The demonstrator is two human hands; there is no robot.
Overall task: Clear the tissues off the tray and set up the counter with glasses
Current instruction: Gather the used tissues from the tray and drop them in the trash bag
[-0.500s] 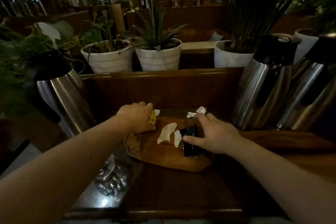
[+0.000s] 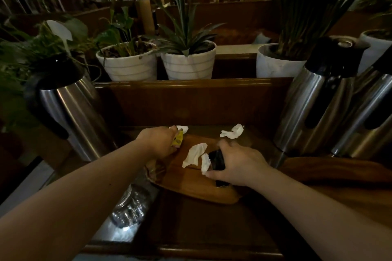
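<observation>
A wooden tray (image 2: 186, 184) lies on the dark counter in front of me. Two crumpled white tissues (image 2: 196, 153) rest on its middle. A third tissue (image 2: 232, 132) lies on the counter beyond the tray's far edge. My left hand (image 2: 159, 142) is at the tray's far left corner, closed on a small yellow packet (image 2: 177, 139), with a white tissue scrap (image 2: 182, 128) just past its fingers. My right hand (image 2: 237, 164) grips a black phone-like object (image 2: 217, 160) on the tray's right side. Clear glasses (image 2: 129, 207) sit low at the left, under my left forearm.
Tall steel thermos jugs stand at the left (image 2: 70, 110) and at the right (image 2: 318, 99), close to the tray. A second wooden board (image 2: 339, 169) lies at the right. White plant pots (image 2: 188, 63) line the ledge behind the wooden back panel.
My right hand has closed around the black object and lifted its near end slightly. My left hand holds the yellow packet in much the same place.
</observation>
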